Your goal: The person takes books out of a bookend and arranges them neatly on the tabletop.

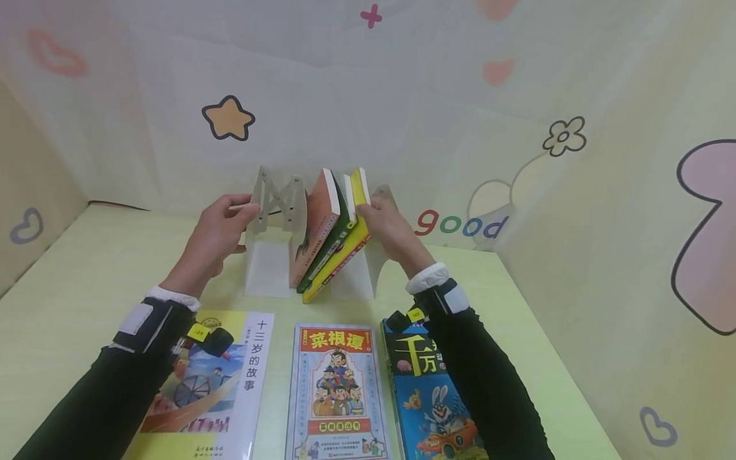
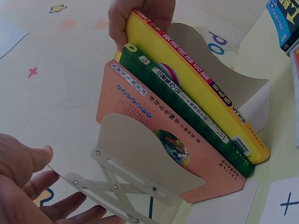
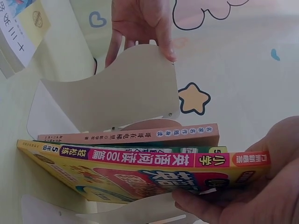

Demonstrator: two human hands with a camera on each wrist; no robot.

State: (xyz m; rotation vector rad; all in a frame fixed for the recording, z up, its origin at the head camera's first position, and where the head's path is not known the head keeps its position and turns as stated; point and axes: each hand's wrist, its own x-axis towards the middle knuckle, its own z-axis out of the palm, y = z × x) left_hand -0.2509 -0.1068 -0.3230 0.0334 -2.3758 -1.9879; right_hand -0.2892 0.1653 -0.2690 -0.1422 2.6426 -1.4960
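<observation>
A white metal extendable bookend with folding cross-braces stands near the back wall. My left hand pinches the edge of its left end plate, thumb on one side and fingers on the other. Between the plates a pink book, a green book and a yellow book lean together, their tops tilted right. My right hand grips the upper part of the yellow book, thumb on its front cover in the right wrist view. Behind that hand, the right end plate is partly hidden.
On the table in front lie a yellow-and-white book at left, a light-blue book in the middle and a blue-and-black book at right, partly under my right sleeve. A patterned cloth wall rises behind the bookend.
</observation>
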